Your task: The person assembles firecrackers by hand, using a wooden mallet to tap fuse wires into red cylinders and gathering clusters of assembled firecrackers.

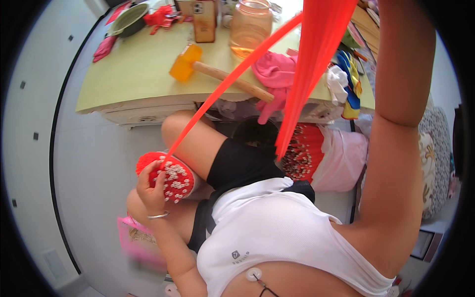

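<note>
My left hand (151,187), with a silver bangle at the wrist, has its fingers closed on the lower end of a long red strip (225,86). It rests against a round bundle of red sticks (179,185) with white tips, which stands between my knees. From there the strip runs taut up to the right, to the top of the view. My right arm (403,74) reaches up past the top edge, so its hand is out of sight. Beside that arm a thick sheaf of red strips (316,59) hangs down, its lower end above my thigh.
On the pale yellow table lie a mallet (185,62) with an orange head, a phone (204,21), a clear jar (251,29), pink gloves (274,72) and a green bowl (129,21). Another red bundle (304,151) lies under a pale cloth. A pink basket (138,242) sits at lower left.
</note>
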`<action>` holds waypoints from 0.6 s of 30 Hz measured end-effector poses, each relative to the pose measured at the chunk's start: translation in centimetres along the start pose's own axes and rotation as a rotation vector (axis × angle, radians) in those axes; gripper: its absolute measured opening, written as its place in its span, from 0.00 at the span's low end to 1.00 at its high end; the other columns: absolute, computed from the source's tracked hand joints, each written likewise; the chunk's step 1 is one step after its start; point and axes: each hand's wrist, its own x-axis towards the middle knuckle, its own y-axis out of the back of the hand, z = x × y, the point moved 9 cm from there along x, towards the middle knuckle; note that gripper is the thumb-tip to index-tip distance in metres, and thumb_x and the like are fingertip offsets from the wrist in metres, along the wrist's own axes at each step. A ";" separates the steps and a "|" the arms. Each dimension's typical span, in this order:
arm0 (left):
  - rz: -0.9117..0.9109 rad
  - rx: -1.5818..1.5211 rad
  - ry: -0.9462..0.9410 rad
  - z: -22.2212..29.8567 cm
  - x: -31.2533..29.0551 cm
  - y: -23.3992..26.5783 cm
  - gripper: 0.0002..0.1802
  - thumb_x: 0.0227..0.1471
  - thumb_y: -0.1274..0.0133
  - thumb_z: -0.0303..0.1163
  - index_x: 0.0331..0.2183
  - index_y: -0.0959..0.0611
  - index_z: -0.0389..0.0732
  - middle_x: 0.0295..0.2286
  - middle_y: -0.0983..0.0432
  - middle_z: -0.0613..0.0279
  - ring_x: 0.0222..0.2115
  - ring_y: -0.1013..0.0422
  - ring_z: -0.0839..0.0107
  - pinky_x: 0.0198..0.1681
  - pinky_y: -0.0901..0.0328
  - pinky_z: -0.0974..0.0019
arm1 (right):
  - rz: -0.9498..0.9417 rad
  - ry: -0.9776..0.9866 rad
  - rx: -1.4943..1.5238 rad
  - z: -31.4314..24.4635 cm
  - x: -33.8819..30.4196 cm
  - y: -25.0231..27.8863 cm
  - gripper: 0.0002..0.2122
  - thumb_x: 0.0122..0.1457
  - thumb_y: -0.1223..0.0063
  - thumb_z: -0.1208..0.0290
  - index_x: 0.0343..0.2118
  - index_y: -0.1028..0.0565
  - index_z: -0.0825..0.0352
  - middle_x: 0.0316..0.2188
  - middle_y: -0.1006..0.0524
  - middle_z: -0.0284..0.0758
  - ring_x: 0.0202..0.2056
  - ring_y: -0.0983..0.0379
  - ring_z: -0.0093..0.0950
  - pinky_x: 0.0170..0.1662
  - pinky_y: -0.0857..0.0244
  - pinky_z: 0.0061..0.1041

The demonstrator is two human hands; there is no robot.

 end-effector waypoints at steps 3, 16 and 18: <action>-0.015 0.020 0.011 0.0 0.2 -0.4 0.17 0.52 0.42 0.19 0.46 0.20 0.34 0.42 0.20 0.57 0.45 0.26 0.67 0.52 0.33 0.65 | 0.089 -0.242 -0.160 4.1 -5.5 3.5 0.12 0.58 0.41 0.70 0.41 0.25 0.73 0.32 0.19 0.41 0.32 0.20 0.30 0.36 0.25 0.26; -0.118 0.295 -0.168 2.0 0.8 -0.6 0.14 0.53 0.45 0.21 0.43 0.17 0.35 0.43 0.21 0.54 0.47 0.27 0.60 0.54 0.36 0.60 | 0.475 -0.284 0.048 9.6 -21.5 16.8 0.14 0.59 0.42 0.76 0.47 0.27 0.69 0.34 0.24 0.35 0.36 0.25 0.24 0.40 0.28 0.26; -0.116 0.304 -0.170 2.1 0.9 -0.6 0.12 0.54 0.45 0.21 0.42 0.17 0.34 0.43 0.21 0.54 0.46 0.27 0.60 0.54 0.35 0.61 | 0.471 -0.246 0.090 10.0 -21.8 17.4 0.12 0.59 0.43 0.76 0.46 0.27 0.69 0.34 0.24 0.36 0.35 0.25 0.25 0.40 0.29 0.27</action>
